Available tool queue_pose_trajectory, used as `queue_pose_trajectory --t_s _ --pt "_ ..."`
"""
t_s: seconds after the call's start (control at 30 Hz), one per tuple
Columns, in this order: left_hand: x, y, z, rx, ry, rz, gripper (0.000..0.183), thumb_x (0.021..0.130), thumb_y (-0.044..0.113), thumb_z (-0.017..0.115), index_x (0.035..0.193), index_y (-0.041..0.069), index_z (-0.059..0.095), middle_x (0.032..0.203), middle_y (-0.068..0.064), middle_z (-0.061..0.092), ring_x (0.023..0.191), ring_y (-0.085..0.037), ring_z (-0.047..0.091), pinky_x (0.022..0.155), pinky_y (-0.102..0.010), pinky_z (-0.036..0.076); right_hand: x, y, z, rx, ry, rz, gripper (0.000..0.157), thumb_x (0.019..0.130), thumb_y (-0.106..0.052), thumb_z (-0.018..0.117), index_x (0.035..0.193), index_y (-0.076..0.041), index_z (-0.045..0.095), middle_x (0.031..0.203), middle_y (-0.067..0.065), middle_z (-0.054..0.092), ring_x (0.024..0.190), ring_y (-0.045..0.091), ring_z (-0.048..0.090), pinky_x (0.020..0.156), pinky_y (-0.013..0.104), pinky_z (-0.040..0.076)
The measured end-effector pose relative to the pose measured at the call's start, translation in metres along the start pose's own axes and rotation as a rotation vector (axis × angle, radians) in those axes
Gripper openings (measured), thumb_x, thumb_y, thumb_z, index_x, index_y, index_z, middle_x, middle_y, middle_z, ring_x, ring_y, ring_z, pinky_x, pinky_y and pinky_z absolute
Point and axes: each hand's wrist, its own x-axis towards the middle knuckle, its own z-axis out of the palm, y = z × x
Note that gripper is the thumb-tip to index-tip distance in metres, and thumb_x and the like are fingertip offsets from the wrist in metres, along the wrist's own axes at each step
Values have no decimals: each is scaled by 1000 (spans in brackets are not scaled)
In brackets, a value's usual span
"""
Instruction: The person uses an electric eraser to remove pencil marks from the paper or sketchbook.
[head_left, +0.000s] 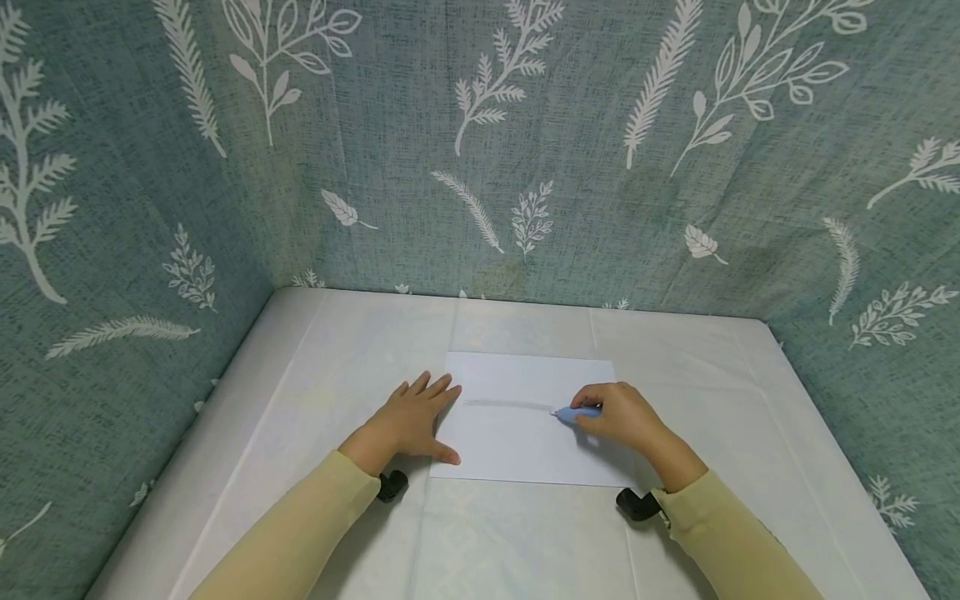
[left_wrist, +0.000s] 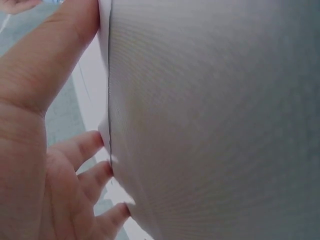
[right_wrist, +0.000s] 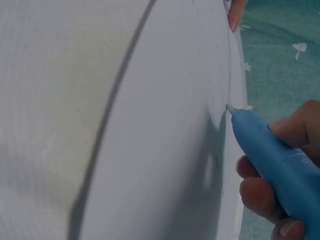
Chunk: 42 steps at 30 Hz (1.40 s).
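Observation:
A white sheet of paper (head_left: 517,454) lies flat before me, with a faint grey band (head_left: 506,404) across it. My right hand (head_left: 622,414) pinches a thick blue electric eraser (right_wrist: 265,155) between thumb and fingers. Its thin pale tip meets the paper at the right end of the band. Small dark crumbs dot the sheet near the tip in the right wrist view. My left hand (head_left: 412,421) rests on the sheet's left edge, fingers spread, with the thumb near the lower left corner. In the left wrist view the left fingertips (left_wrist: 92,145) touch the paper.
A white cloth covers the table (head_left: 360,333) around the paper. Green fabric with white leaf prints (head_left: 487,208) encloses the back and both sides. Black wrist mounts (head_left: 637,505) sit at both sleeve cuffs.

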Motion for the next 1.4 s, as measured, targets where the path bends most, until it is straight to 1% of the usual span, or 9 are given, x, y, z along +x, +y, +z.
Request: queue_pose_trajectory --t_s 0.07,0.2,0.4,0.57,0.73,0.9,1.07,1.23,1.4 --pt "0 0 0 2 -1 -1 116 67 70 80 159 18 32 166 -7 19 152 -38 10 119 -59 13 0 0 -1 -9 2 -5 12 86 -15 76 98 -15 77 101 5 75 94 24 69 82 45 55" --pt "0 0 0 1 1 0 116 67 69 80 159 18 32 166 -7 19 152 -38 10 119 -59 13 0 -1 -1 -28 37 16 12 85 -15 76 97 -16 77 98 3 75 90 22 69 80 44 55" --pt "0 1 0 -11 3 -3 115 68 66 82 159 17 32 166 -7 19 152 -38 10 119 -60 13 0 -1 0 -15 18 6 12 85 -15 78 97 -17 77 99 2 75 92 22 69 82 44 55" --pt "0 1 0 -8 6 -3 114 69 66 82 159 17 32 166 -7 19 152 -39 10 119 -60 14 0 -1 1 -22 46 17 11 85 -15 77 96 -17 77 97 1 75 90 21 69 81 43 55" --pt "-1 1 0 -12 0 -4 114 69 65 82 159 16 31 166 -8 19 152 -39 9 119 -60 14 0 -2 1 -8 16 -3 12 85 -15 77 98 -16 77 101 4 75 94 24 69 83 45 55" --pt "-2 2 0 -14 7 -2 114 69 65 82 159 16 32 166 -8 19 152 -39 10 119 -61 14 0 0 2 -23 43 7 11 86 -15 77 96 -17 77 99 1 75 91 22 69 81 44 55" --pt "-1 2 -1 -5 -5 -8 115 69 66 81 159 17 30 167 -7 18 152 -38 9 119 -60 14 1 0 1 -14 17 -6 12 85 -15 78 97 -16 77 101 3 75 94 23 69 83 45 55" --pt "-2 2 -2 -10 -5 -2 115 69 66 81 159 16 31 166 -8 18 152 -39 9 119 -61 14 1 0 2 -29 35 -3 12 85 -15 78 96 -17 77 99 2 75 91 22 69 81 44 55" --pt "0 1 -2 -1 -8 -2 115 69 68 80 159 17 30 167 -7 17 152 -39 9 119 -60 14 1 -2 1 -15 4 -10 13 85 -15 77 98 -16 77 102 3 75 93 22 68 83 44 54"
